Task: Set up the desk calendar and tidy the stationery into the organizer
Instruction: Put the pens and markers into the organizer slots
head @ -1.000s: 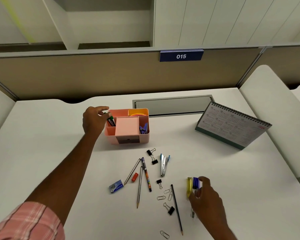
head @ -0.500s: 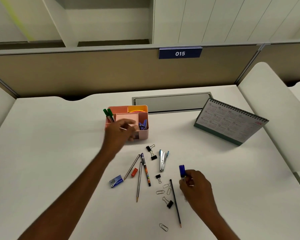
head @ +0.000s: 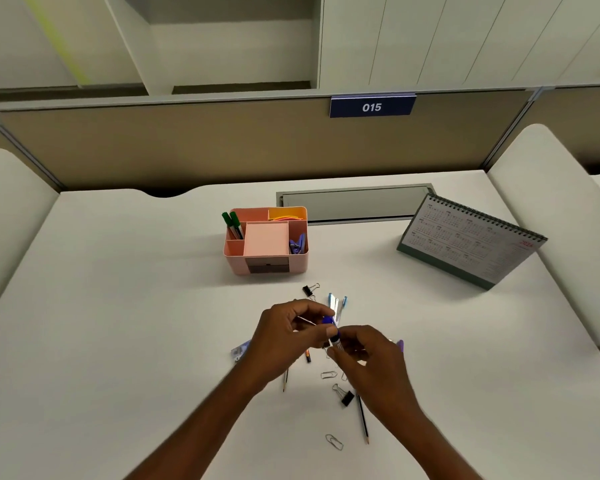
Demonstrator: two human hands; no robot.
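Over the loose stationery, my right hand grips the clear barrel of a blue-capped pen. My left hand pinches the same pen at its cap end. A purple tip sticks out behind my right hand. The pink organizer stands farther back, with two green markers at its left rear, orange notes and a purple clip inside. The desk calendar stands upright at the right. A stapler lies just beyond my fingers.
Around my hands lie binder clips, paper clips, a black pencil and a blue staple box. A grey cable hatch sits behind the organizer, below the partition wall.
My left hand left the organizer and came down to the middle. My right hand carried the blue-capped pen left and up to meet it. The green markers now stand in the organizer.
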